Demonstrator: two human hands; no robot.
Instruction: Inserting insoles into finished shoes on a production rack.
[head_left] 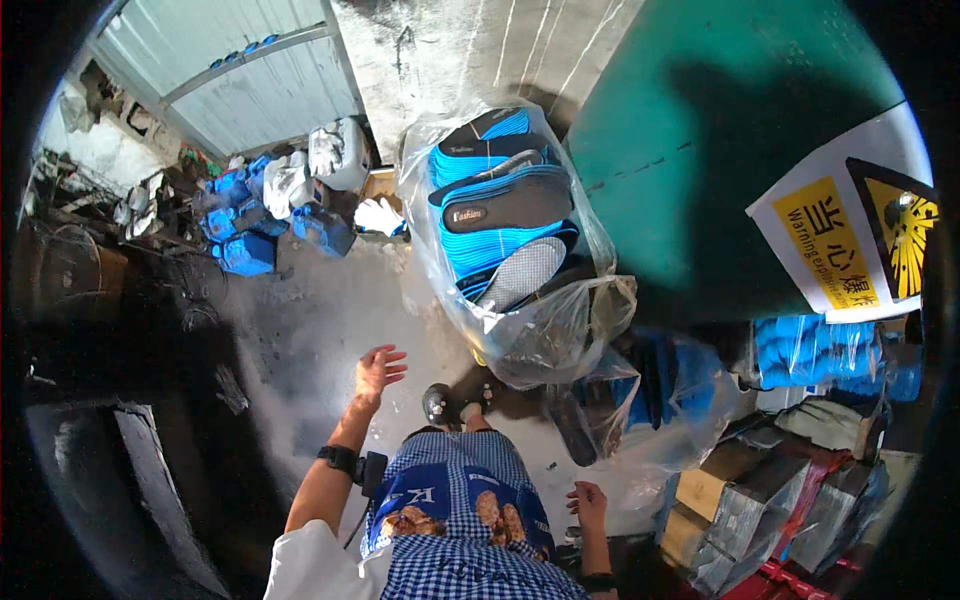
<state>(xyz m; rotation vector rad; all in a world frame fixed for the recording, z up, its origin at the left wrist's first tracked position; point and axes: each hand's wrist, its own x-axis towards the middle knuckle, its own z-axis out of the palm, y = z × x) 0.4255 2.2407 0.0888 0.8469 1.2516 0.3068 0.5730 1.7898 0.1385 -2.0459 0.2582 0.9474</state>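
Note:
My left hand point(379, 371) hangs in the air over the grey floor, its fingers apart and nothing in them. Low beside my checked apron point(455, 565), my right hand point(589, 503) is also free, its fingers loosely bent. Ahead of me stands a large clear plastic bag point(560, 335) full of stacked shoe insoles point(510, 204). Most insoles are blue at the edges with dark faces; one near the front has a grey, textured face. Neither hand touches the bag. A second clear bag point(690, 385) with blue and dark contents sits to its right, nearer my right hand.
Blue jugs point(245, 254) and a white container point(341, 155) stand by the wall at far left. A green surface point(720, 150) with a yellow warning sign point(826, 240) rises at right. Cardboard boxes point(712, 480) and wrapped blue bundles point(815, 352) are stacked lower right.

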